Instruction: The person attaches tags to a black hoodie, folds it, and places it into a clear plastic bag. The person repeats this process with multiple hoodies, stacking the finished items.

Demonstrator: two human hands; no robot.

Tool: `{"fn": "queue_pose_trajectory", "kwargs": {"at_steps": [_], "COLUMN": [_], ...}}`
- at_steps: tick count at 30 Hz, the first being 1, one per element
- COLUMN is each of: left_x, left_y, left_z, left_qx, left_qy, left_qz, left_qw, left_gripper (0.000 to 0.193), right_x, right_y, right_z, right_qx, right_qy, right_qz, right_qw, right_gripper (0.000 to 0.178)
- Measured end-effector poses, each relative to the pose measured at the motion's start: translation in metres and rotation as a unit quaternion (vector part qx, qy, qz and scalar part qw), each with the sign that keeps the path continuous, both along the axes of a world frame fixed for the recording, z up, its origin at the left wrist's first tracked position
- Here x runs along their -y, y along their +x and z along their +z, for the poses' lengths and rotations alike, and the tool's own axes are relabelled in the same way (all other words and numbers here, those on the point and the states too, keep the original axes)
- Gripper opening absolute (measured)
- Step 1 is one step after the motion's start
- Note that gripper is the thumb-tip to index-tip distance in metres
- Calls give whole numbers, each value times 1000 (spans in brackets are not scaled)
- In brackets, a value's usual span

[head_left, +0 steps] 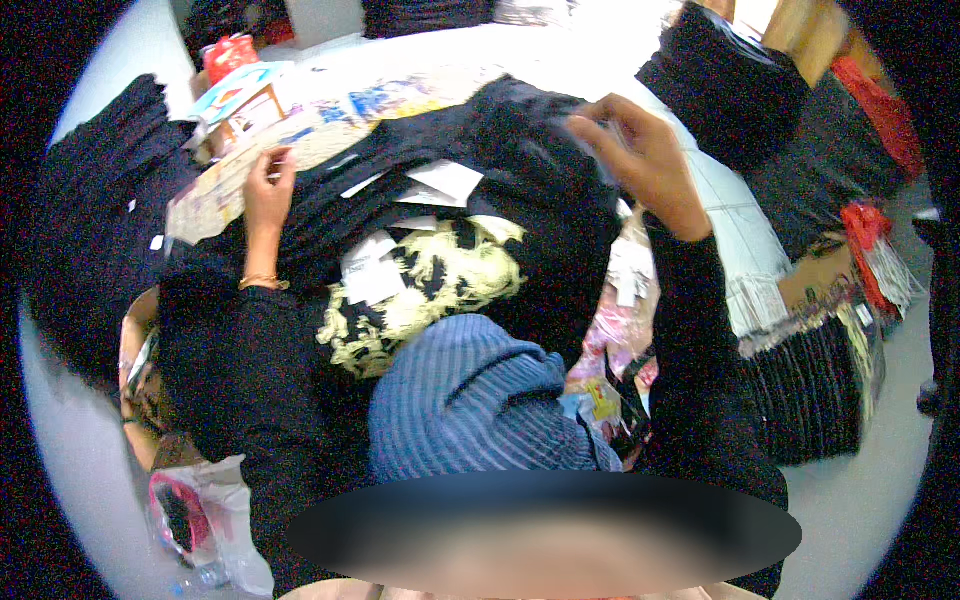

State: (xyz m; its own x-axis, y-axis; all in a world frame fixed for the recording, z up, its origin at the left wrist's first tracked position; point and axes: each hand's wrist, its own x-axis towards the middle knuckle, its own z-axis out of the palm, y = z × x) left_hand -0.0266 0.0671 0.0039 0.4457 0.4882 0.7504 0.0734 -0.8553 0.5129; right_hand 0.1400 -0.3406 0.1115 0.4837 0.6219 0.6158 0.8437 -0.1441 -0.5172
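A black cloth (pixel 505 130) lies heaped in front of me, its upper edge rising toward my right hand (pixel 645 160). The thumb and fingers of that hand close on the cloth's edge, partly blurred. My left hand (pixel 268 195) is over the cloth's left part, fingers curled together in a pinch; what they hold, if anything, is too small to make out. White paper tags (pixel 445 184) rest on the cloth. Nearer to me are more white labels (pixel 372 270) and a bundle of pale yellow fringe (pixel 465 265). Blue ribbed fabric (pixel 465 395) shows below the fringe.
Stacks of black cloth stand at the left (pixel 100 230) and far right (pixel 730 90). A folded black pile (pixel 805 390) lies at right, near a red bundle (pixel 870 255). A small box (pixel 245 110) and red bag (pixel 230 58) sit at the far left. Plastic bags (pixel 215 520) lie lower left.
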Motion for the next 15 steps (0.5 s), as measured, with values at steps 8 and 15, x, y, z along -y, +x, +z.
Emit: {"fn": "queue_pose_trajectory", "kwargs": {"at_steps": [8,15], "left_x": [16,17], "left_y": [-11,-10], "left_z": [10,10], "left_qx": [14,-103], "left_qy": [-381,-322], "left_qz": [-320,-269], "left_qw": [867,902], "left_gripper": [42,57], "right_x": [-255,-334], "right_y": [-71,-73], "right_z": [-29,-86], "right_qx": [-479,-513], "right_qy": [90,254], "right_qz": [353,320], "right_qw": [799,755], "right_gripper": [22,16]}}
